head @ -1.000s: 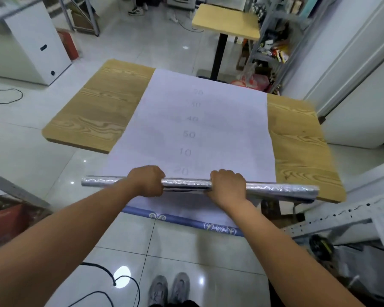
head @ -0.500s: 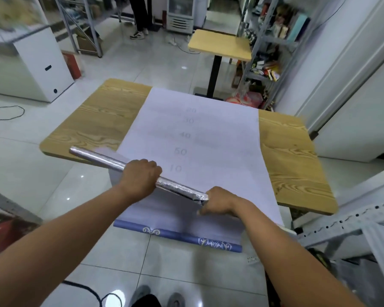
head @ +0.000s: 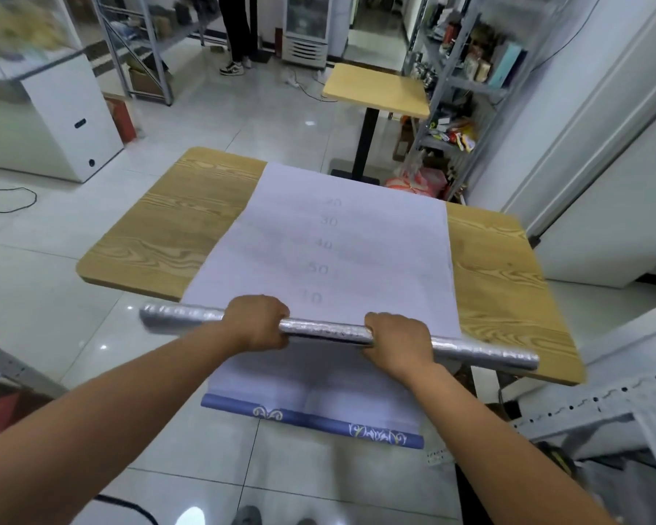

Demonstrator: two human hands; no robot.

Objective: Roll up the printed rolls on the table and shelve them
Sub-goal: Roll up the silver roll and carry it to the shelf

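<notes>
Left hand (head: 260, 322), right hand (head: 400, 341) grip silver roll (head: 326, 329); sheet (head: 341, 252) numerals (faint) 30, 40, 50, 10.

Glossy pale tiled floor (head: 213, 145), small wooden pedestal table (head: 375, 89), cluttered metal shelving (head: 466, 83), white cabinet (head: 69, 119) at left.

Light wooden table (head: 175, 229), white printed sheet (head: 341, 252) spread lengthwise, near end overhanging

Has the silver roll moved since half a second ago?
Yes. Against the printed sheet, the silver roll was slanted, its right end at the right hand; now it lies straight across, slid right, its end past the sheet's right edge.
</notes>
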